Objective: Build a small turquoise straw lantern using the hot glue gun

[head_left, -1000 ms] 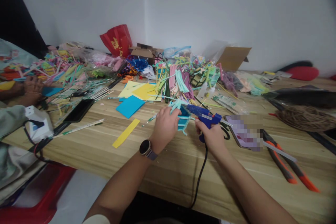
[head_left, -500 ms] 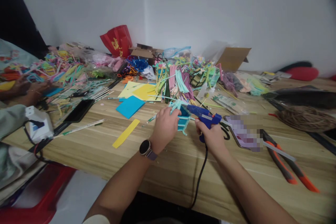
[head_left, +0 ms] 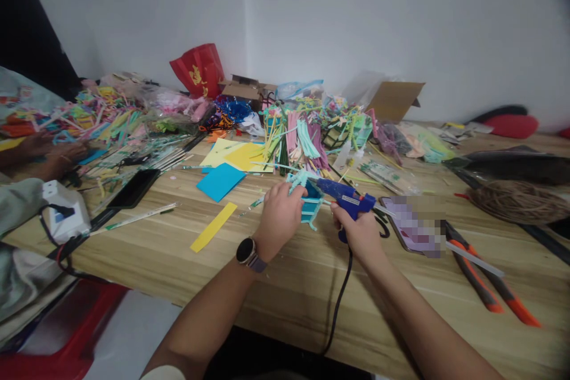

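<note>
My left hand (head_left: 281,209) is closed on a small blue craft piece (head_left: 312,209) edged with light teal fuzzy strips; the fingers cover its left side. My right hand (head_left: 360,227) grips a blue hot glue gun (head_left: 347,195) by its handle. The gun's nozzle points left and meets the top edge of the craft piece, though I cannot tell whether it touches. A clear glue stick sticks out from the gun's back, and its black cord hangs over the table's front edge. A yellow strip (head_left: 214,227) and blue paper (head_left: 221,181) lie left of my left hand.
Orange-handled pliers (head_left: 483,279) and a phone (head_left: 409,228) lie on the right, near a coil of brown cord (head_left: 519,200). Bundled craft stems (head_left: 307,136) fill the back. A white power strip (head_left: 66,211) and another person's hands (head_left: 62,154) are at the left.
</note>
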{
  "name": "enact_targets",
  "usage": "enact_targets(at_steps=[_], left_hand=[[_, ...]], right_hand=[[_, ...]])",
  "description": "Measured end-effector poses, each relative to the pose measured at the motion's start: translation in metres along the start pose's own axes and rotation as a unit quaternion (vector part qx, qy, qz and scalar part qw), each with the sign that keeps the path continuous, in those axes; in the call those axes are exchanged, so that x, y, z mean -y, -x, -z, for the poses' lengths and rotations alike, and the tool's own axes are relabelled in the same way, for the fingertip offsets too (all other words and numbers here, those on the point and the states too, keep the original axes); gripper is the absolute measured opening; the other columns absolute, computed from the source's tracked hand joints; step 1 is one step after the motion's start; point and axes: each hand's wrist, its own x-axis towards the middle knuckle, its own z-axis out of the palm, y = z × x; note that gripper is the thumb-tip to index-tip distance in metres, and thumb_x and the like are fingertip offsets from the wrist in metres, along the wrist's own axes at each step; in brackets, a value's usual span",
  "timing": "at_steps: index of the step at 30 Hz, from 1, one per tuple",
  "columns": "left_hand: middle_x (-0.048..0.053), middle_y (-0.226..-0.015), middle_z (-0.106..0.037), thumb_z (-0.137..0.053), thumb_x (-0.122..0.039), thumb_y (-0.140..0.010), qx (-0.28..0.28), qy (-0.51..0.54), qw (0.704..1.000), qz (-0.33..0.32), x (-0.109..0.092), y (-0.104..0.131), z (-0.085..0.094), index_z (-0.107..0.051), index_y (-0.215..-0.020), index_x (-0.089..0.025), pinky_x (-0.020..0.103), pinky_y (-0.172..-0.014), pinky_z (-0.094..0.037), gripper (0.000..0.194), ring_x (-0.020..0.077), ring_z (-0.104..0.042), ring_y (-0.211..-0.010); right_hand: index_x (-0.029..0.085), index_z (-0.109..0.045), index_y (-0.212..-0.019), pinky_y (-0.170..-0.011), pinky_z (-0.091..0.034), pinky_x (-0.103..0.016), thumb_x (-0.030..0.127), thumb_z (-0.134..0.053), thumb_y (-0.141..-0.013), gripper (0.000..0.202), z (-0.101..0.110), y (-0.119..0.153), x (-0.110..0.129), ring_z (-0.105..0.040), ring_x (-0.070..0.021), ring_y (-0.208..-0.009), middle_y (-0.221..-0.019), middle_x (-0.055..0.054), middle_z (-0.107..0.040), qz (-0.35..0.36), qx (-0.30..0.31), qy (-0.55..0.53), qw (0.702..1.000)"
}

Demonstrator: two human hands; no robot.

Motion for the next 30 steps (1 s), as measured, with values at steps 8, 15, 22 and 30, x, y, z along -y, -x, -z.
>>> enact_targets(at_steps=[8, 15, 22, 30], left_hand=[[0.005, -0.109, -0.058, -0.046, -0.023, -0.092, -0.004, -0.004, 1.000, -0.002, 0.001, 0.000, -0.001, -0.056, -0.107, -0.025, 0.038, -0.093, -0.040, 0.018, 0.0235, -0.049, -0.109], [0.006, -0.109, -0.058, -0.045, -0.024, -0.093, -0.006, -0.008, 1.000, 0.003, 0.001, -0.001, -0.002, -0.057, -0.108, -0.024, 0.038, -0.094, -0.041, 0.020, 0.0235, -0.049, -0.108], [0.010, -0.114, -0.056, -0.041, -0.026, -0.095, -0.001, -0.032, 0.999, -0.001, -0.006, -0.005, -0.003, -0.057, -0.117, -0.025, 0.039, -0.095, -0.041, 0.028, 0.0251, -0.048, -0.112], [0.011, -0.110, -0.058, -0.042, -0.025, -0.094, 0.031, -0.056, 0.998, -0.023, -0.008, -0.010, 0.003, -0.057, -0.121, -0.023, 0.039, -0.092, -0.043, 0.031, 0.0260, -0.051, -0.106]], right_hand=[[0.020, -0.057, -0.061, -0.046, -0.037, -0.028, 0.051, -0.065, -0.069, 0.032, 0.010, -0.001, -0.002, -0.048, -0.0148, -0.046, -0.047, 0.001, -0.052, -0.044, -0.030, -0.016, 0.998], [0.016, -0.064, -0.083, -0.039, -0.037, -0.022, 0.042, -0.073, -0.065, 0.032, 0.046, 0.024, -0.021, -0.049, -0.0105, -0.046, -0.067, -0.004, -0.067, -0.189, 0.176, -0.222, 0.940], [0.014, -0.065, -0.069, -0.047, -0.048, -0.021, 0.040, -0.079, -0.061, 0.030, 0.048, 0.040, -0.030, -0.063, -0.0134, -0.052, -0.065, -0.008, -0.072, -0.326, 0.393, -0.098, 0.854], [0.020, -0.056, -0.042, -0.039, -0.020, -0.022, 0.056, -0.074, -0.063, 0.045, 0.052, 0.014, -0.025, -0.035, -0.0076, -0.035, -0.037, 0.003, -0.045, 0.012, 0.388, 0.312, 0.867]])
